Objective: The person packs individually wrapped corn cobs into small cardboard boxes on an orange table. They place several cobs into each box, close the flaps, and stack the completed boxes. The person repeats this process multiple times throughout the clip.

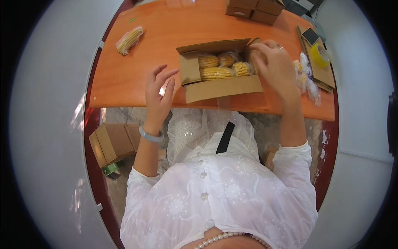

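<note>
An open cardboard box (224,89) rests on the orange table near its front edge, flaps raised or folded outward. Inside lie several yellow corn cobs (217,73) in clear plastic wrap. My left hand (160,91) hovers just left of the box, fingers apart and nothing in them. At the box's right end, my right hand (273,63) is bent over the right flap (254,42). Motion blur and the hand itself hide whether its fingers grip the cardboard.
Another wrapped corn cob (129,40) lies at the table's far left. Closed cardboard boxes (253,11) are stacked at the back. On the right are flat cardboard (321,70), yellow tape (320,55), a phone (310,36) and plastic packaging (307,81). A carton (115,143) stands on the floor.
</note>
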A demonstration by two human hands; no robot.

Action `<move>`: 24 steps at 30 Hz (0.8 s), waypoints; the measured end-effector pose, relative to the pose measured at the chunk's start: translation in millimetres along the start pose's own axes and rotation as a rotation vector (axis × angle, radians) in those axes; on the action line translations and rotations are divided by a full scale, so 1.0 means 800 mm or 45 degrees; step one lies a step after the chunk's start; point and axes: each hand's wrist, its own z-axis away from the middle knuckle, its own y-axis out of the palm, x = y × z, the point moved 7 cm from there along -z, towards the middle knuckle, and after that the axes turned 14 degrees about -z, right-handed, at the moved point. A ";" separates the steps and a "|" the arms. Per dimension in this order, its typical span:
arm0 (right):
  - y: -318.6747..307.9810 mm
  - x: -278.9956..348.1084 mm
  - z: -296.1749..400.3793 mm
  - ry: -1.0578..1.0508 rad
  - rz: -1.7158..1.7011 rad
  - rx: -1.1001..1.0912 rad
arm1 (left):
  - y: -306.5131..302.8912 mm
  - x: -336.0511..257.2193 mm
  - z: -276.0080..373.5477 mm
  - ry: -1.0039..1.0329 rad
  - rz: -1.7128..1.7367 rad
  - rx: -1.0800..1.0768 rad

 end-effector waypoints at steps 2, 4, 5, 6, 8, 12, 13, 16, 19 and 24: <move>-0.011 -0.017 0.005 -0.196 0.310 -0.269 | 0.007 -0.011 -0.019 0.138 -0.199 0.000; 0.003 -0.052 0.000 -0.029 -0.018 -0.088 | 0.024 -0.011 -0.040 0.201 -0.270 0.088; 0.009 -0.062 -0.001 0.050 -0.184 0.002 | 0.033 -0.010 -0.051 0.231 -0.308 0.128; 0.016 -0.061 -0.003 0.128 -0.346 0.022 | 0.041 0.000 -0.063 0.233 -0.290 0.106; 0.033 -0.050 -0.005 0.290 -0.661 0.058 | 0.060 0.023 -0.078 0.245 -0.248 0.065; 0.055 -0.041 0.009 0.294 -0.557 0.318 | 0.083 0.036 -0.084 -0.049 0.187 0.236; 0.054 -0.034 0.013 0.204 -0.542 0.353 | 0.082 0.035 -0.077 -0.067 0.280 0.220; 0.047 -0.030 0.030 -0.059 -0.515 0.432 | 0.076 0.034 -0.058 -0.070 0.493 0.169; 0.048 -0.028 0.046 -0.221 -0.567 0.423 | 0.073 0.038 -0.040 -0.011 0.427 0.231; 0.041 -0.035 0.034 0.157 -0.750 0.094 | 0.069 0.057 -0.028 0.004 0.416 0.486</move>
